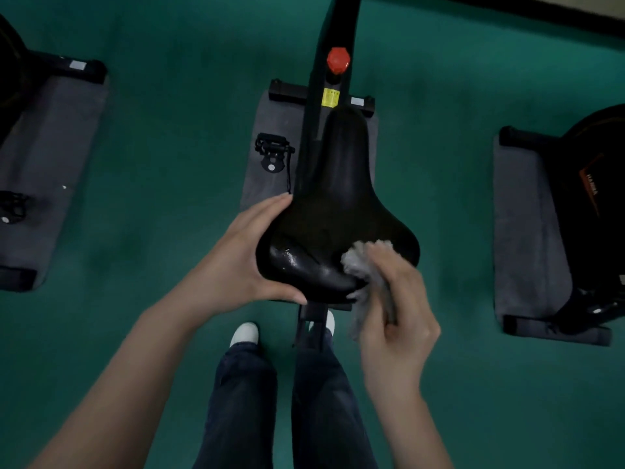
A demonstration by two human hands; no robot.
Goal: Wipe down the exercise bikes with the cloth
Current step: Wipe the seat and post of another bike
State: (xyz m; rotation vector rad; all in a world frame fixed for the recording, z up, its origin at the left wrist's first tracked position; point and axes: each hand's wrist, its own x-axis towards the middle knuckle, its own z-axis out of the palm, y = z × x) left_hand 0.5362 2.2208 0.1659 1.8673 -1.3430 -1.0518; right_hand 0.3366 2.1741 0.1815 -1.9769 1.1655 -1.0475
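A black exercise bike saddle [338,204] fills the middle of the head view, its rear part glistening wet. My left hand [243,255] grips the saddle's left rear edge, thumb under the back rim and fingers along the side. My right hand [395,306] holds a bunched grey cloth [365,262] pressed against the saddle's right rear corner. The bike's black frame [333,32] runs forward from the saddle, with a red knob [338,59] and a yellow label [330,97] on it. A black pedal [273,151] hangs to the left of the frame.
The bike stands on a grey mat [267,170] over green floor [176,137]. Another bike on a grey mat [40,170] is at the left and a third [588,211] at the right. My legs and white shoes [244,335] are directly behind the saddle.
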